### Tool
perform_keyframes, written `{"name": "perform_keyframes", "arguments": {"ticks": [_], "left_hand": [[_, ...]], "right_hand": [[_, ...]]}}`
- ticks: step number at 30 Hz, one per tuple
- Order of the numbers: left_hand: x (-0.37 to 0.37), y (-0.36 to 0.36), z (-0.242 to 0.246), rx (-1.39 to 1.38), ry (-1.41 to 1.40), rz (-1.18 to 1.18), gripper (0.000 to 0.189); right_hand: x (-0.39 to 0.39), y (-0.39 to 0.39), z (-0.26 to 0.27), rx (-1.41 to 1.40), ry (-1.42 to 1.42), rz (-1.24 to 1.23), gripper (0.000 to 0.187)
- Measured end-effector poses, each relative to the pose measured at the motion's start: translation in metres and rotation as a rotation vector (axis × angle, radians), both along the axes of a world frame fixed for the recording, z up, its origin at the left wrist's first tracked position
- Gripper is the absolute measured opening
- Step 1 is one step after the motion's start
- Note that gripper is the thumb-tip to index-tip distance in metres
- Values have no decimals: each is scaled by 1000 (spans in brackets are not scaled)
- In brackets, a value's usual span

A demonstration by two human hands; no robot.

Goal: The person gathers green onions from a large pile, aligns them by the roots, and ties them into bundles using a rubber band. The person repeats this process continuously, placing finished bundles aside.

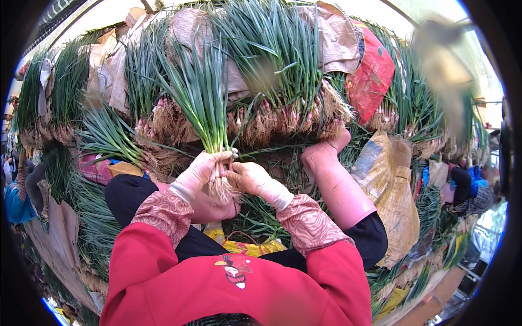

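My left hand (200, 171), in a thin pale glove, grips a bunch of green garlic plants (208, 118) just above the bulbs. The long leaves fan upward and away from me, while the pinkish bulbs and stringy roots (220, 188) hang below my fingers. My right hand (249, 177), gloved too, has its thumb and fingertips pinched together at the right side of the bulbs. What those fingertips hold, perhaps a stem, is partly hidden. A loose bundle of green garlic (112, 136) lies to the left of my left hand.
Ahead, green garlic bundles (277, 61) are heaped with roots toward me, partly under woven sacks (332, 40) and a red sack (371, 69). Pink boots (338, 183) flank the leaf-strewn ground. A yellowish woven sack (387, 199) lies at right. Other people (473, 183) sit at both sides.
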State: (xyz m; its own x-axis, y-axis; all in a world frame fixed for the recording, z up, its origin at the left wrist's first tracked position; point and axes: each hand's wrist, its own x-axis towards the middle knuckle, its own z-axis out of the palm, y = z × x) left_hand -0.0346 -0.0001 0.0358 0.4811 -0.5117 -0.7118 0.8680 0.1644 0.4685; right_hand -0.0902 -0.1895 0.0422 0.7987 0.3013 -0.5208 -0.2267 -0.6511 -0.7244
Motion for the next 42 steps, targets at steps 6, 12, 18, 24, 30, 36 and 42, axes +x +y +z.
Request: {"name": "perform_keyframes", "arguments": {"ticks": [6,12,18,24,30,36,42], "left_hand": [[-14,3,7,10,79,-69,23],[-3,0,51,251,-274,-185,16],[29,17,68,45,-439,-53,32],[22,-18,45,-196,-63,-9,24],[7,-40,33,-116,-179,17,35],[-2,-36,31,203,-164,-81,16],[-2,-29,35,248,-147,-92,12]], "right_hand": [[16,4,-5,840,371,-752,20],[1,5,-28,1322,327,-905,15],[-17,-125,-55,-393,109,183,53],[60,-169,-36,-168,-23,-849,33],[7,-46,38,-165,-539,-283,16],[9,-32,35,-107,-387,-309,43],[35,-25,11,504,3,-462,60]]}}
